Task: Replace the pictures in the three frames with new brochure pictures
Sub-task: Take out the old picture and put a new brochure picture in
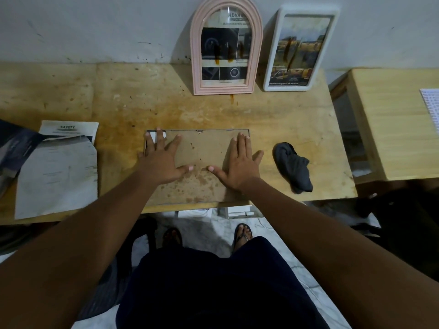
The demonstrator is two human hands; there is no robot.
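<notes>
A rectangular frame (202, 148) lies face down on the wooden table (273, 115), its stained brown backing board up. My left hand (164, 157) rests flat on the board's left half with fingers spread. My right hand (240, 162) presses flat on the right half. A bit of white paper shows at the board's top left corner. A pink arched frame (197, 67) and a white rectangular frame (270, 67) stand against the wall at the back, each with a brochure picture inside. Loose brochure pages (57, 167) lie at the left of the table.
A dark grey cloth (294, 169) lies crumpled right of the face-down frame. A second wooden table (392, 129) with a printed sheet (431, 105) stands at the right. Below the table edge are my feet in sandals and a small white box on the floor.
</notes>
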